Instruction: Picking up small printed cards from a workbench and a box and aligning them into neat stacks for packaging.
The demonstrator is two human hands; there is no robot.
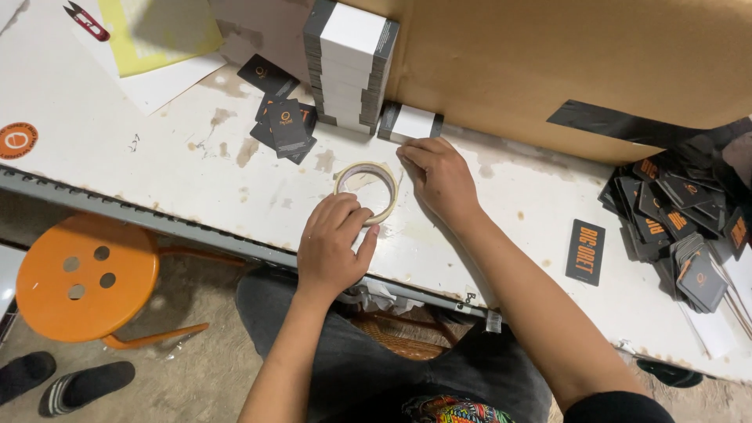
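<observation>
Masking tape (pixel 366 190), a cream roll, lies flat on the white table (pixel 157 149) with its round hole facing straight up, so it has no long axis to speak of. It sits between the person's two hands, close to the table's near edge. The left hand (pixel 333 243) rests at about seven o'clock from the roll, fingers curled loosely, their tips touching the roll's near rim; it does not look clamped around it. The right hand (pixel 440 176) lies at three o'clock, palm down, fingers bent and pressing the table just beside the roll; I cannot tell whether it pinches a tape end. At twelve o'clock stands a tall stack of white cards (pixel 350 64) with dark edges, against a cardboard sheet (pixel 548 55). Loose dark tags (pixel 282 125) lie at eleven o'clock, and a heap of dark tags (pixel 677 219) far out at three. An orange stool (pixel 78 278) stands down at eight o'clock.
</observation>
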